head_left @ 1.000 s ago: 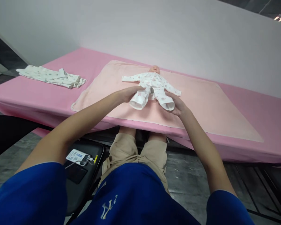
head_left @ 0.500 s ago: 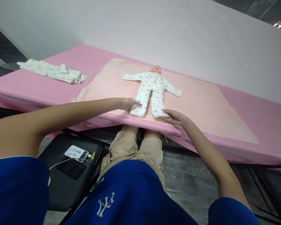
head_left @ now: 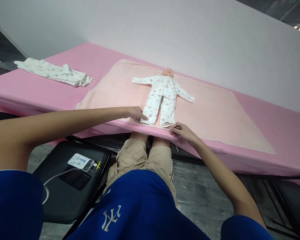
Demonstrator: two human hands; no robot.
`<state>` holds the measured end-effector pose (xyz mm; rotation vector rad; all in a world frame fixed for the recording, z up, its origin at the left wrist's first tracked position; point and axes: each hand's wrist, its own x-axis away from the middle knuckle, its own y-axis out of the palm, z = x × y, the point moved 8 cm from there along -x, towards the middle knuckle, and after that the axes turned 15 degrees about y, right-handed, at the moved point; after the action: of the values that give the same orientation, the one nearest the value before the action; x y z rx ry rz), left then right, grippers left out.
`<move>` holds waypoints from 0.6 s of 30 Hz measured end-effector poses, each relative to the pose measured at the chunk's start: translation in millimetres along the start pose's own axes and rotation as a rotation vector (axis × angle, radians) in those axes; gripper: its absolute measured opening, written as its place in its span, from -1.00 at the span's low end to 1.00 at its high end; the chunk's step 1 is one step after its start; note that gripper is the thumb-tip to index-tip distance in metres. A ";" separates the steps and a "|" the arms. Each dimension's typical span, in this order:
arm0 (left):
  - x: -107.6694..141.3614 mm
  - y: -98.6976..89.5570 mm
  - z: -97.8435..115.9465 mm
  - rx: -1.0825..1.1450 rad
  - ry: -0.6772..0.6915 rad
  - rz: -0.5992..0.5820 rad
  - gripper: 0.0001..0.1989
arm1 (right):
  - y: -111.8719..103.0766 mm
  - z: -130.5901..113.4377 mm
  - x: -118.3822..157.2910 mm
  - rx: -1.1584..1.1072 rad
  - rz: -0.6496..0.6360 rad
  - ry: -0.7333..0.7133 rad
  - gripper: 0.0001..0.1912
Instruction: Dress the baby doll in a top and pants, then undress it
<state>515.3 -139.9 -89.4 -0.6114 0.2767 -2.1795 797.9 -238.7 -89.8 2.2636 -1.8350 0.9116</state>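
A baby doll [head_left: 167, 72] lies on its back, dressed in a white printed long-sleeved top [head_left: 165, 85] and matching baby trousers [head_left: 153, 106]. Both sleeves are spread outward, and the trouser legs point toward me. At the hem of the left-hand trouser leg is my left hand [head_left: 135, 113], its index finger lying over the cloth and its other fingers curled at the edge. My right hand [head_left: 182, 130] pinches the outer corner of the other leg's hem. The doll's feet are hidden.
Under the doll is a peach mat [head_left: 215, 113] on a pink-covered table [head_left: 105, 53]. Folded printed cloth [head_left: 55, 73] lies at the left. A black chair [head_left: 65, 196] holds a white power bank [head_left: 81, 162] with a cable and a dark phone [head_left: 75, 179]. A pale wall [head_left: 165, 33] stands behind.
My right hand has shifted slightly left and down to the bottom corner of its hem. My left hand has slid down to its hem, with the index finger straighter. The trouser legs have shifted slightly.
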 end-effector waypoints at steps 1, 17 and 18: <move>1.0 -0.5 -1.0 -0.030 0.009 0.000 -0.58 | -0.8 -0.3 2.8 0.078 0.062 -0.027 -0.59; 34.4 -14.6 104.4 -0.222 0.616 0.705 -0.63 | 29.4 -2.3 23.9 0.677 0.705 -0.627 -0.82; 47.3 9.9 101.7 -0.146 0.637 0.755 -0.58 | 34.7 5.3 26.8 0.667 0.730 -0.643 -0.80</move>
<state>549.1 -181.7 9.4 0.1425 0.8547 -1.5532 770.9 -273.6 -91.0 2.4266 -3.1845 1.0745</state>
